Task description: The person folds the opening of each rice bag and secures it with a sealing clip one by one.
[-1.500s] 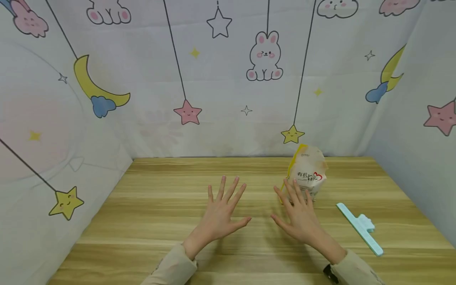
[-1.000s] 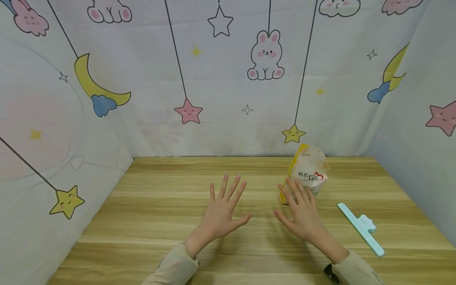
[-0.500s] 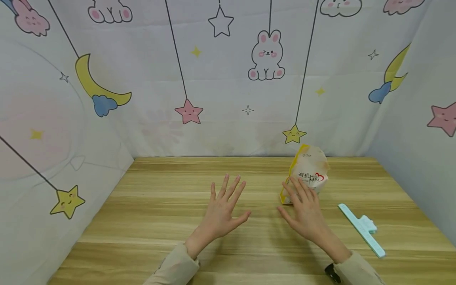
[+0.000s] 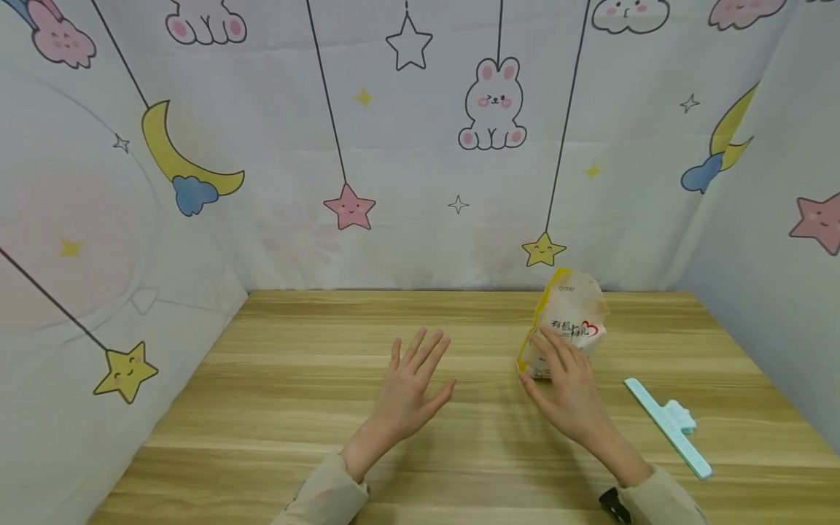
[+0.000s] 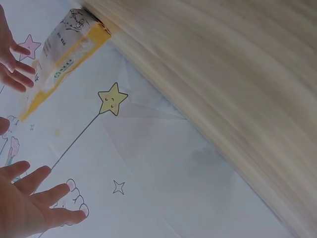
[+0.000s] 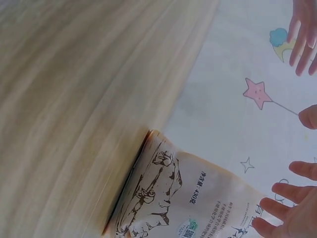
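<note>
My left hand (image 4: 405,394) hovers over the middle of the table with fingers spread, holding nothing. To its right, my right hand (image 4: 569,386) reaches forward, fingers extended and slightly bent, overlapping the lower part of a food bag (image 4: 569,306) in the head view. The bag is white with a yellow side edge, a red heart and dark printed characters, and it stands upright near the back right. In the right wrist view the fingertips lie close in front of the bag's printed face (image 6: 193,193). A pale blue bag clip (image 4: 669,426) lies on the table, right of the right hand.
The wood-grain table (image 4: 315,350) is enclosed by a white curtain (image 4: 407,146) at the back and sides, printed with stars, moons and rabbits. A dark band (image 4: 615,504) shows at the right sleeve.
My right hand has moved a little to the right, further over the bag's lower front, its fingers closer together. The left hand's fingers have drawn slightly together. Bag and clip stay in place.
</note>
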`<state>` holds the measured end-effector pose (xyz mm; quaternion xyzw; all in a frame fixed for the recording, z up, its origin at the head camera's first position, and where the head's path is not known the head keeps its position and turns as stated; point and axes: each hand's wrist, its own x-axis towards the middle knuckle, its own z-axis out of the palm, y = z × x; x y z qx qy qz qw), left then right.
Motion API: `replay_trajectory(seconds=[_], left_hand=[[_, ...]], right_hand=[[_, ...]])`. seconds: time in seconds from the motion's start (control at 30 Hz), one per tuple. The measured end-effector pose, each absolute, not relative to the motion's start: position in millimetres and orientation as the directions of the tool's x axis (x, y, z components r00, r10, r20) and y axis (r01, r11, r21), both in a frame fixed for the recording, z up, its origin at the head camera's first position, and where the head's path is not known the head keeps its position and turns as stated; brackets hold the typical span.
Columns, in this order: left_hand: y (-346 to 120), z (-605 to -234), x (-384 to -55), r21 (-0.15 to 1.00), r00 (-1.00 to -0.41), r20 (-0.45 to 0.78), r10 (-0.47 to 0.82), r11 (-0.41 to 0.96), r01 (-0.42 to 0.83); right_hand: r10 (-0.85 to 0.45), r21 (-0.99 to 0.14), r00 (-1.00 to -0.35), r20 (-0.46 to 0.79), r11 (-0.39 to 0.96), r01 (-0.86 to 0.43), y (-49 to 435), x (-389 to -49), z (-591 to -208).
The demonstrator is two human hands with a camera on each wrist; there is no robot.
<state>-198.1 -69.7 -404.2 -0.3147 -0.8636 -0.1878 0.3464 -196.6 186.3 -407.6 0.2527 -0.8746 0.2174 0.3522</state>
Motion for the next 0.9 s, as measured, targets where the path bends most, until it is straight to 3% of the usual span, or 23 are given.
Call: replay_trajectory(seconds=[0.23,0.4,0.63,0.9], left_hand=[[-69,-402,-200,0.121,-0.517,0.765,0.384,0.703,0.701],[-67,-401,-201,0.123,-0.517,0.768,0.379,0.704,0.699],[-63,-400,-204,0.092,-0.452,0.816,0.36,0.691,0.717],[-59,-399,-206,0.101,-0.441,0.833,0.333,0.694,0.713]], right_hand=[[-0.243,-0.263,-0.63,0.738,0.756,-0.599,188,-197,-404],[-0.217,-0.304,-0.634,0.742,0.734,-0.607,189,-197,-403],[-0.16,-0.35,-0.635,0.756,0.721,-0.599,190,-198,-401],[-0.123,-0.377,-0.638,0.76,0.716,-0.588,191,-198,-399]])
